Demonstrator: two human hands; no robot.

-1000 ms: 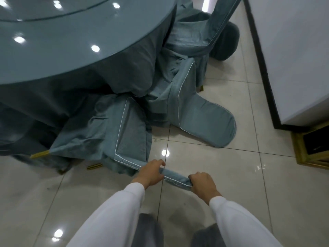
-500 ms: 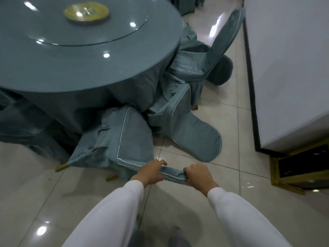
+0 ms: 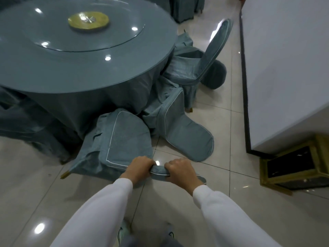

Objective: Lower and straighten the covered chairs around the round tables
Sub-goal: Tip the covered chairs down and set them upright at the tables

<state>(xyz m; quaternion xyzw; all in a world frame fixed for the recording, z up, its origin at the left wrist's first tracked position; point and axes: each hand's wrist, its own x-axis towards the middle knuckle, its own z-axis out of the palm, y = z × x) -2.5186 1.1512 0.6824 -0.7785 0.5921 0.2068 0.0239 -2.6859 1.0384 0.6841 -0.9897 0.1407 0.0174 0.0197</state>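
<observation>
Both hands are gripping the top edge of the nearest covered chair (image 3: 128, 139): the left hand (image 3: 138, 168) and the right hand (image 3: 179, 171) are curling round the padded rim side by side, now closer together than a second ago. Over that second the chair back is rising off the floor tiles (image 3: 222, 184), its piped panel coming to face the camera more squarely; in my judgement the chair is being tipped back onto its legs, with straightening not yet begun. One gold leg tip (image 3: 65, 174) is showing at the lower left of its skirt. Just beyond, a second covered chair (image 3: 188, 138) is lying tipped against the round table (image 3: 53, 68), and a third chair (image 3: 204, 61) is leaning at the table's right edge. A gold disc (image 3: 88, 20) is sitting at the table's centre. A white counter (image 3: 284, 68) is bordering the aisle on the right.
</observation>
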